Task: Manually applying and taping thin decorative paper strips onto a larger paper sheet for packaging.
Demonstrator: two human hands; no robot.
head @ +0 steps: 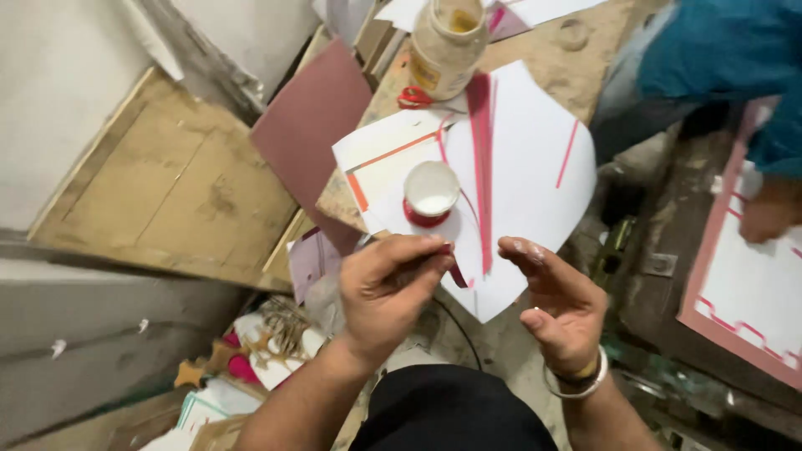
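Note:
My left hand (386,288) pinches a thin dark red paper strip (457,274) between thumb and fingers, just below a small red cup of white glue (430,194). My right hand (558,305) hovers beside it with fingers apart and whitish glue on the fingertips, holding nothing. Both hands are over the near edge of a stack of white paper sheets (526,167) with red strips stuck along them.
A large glue jar (446,46) and red-handled scissors (413,98) lie at the back of the worn table (585,71). A maroon card (309,125) leans to the left. Another person in a blue sleeve (727,58) handles a pink-bordered white sheet (752,292) at right.

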